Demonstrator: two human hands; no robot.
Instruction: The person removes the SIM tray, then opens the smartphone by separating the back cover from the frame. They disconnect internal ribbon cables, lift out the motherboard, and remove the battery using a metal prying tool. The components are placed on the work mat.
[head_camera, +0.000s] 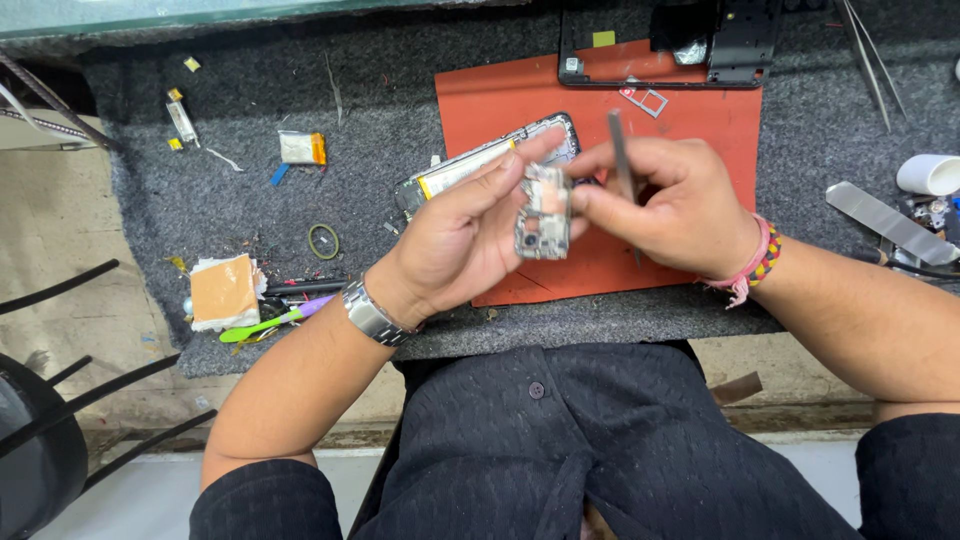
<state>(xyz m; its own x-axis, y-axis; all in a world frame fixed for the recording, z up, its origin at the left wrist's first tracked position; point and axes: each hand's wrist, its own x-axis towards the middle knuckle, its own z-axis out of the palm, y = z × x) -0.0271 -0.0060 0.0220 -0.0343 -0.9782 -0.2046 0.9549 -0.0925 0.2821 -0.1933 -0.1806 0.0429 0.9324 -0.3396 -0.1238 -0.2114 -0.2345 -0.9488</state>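
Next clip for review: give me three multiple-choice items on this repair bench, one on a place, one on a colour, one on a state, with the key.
1. Where does the opened phone lie?
A. on the orange mat
B. on the person's lap
C. on the floor

2. What colour is the loose rubber band?
A. blue
B. olive green
C. white

3. How is the circuit board held?
A. flat on the mat
B. between both hands, off the mat
C. clamped in a vise

Key: 1 A, its far end rests on the mat. 2 B, a greenish ring. 3 B, left hand and right hand pinch it.

From my feed the circuit board (543, 212) looks like bare dull metal, the mat (500, 105) smooth matt rubber, the bench cover (260, 210) rough grey felt, and the wristband (370, 313) shiny steel.
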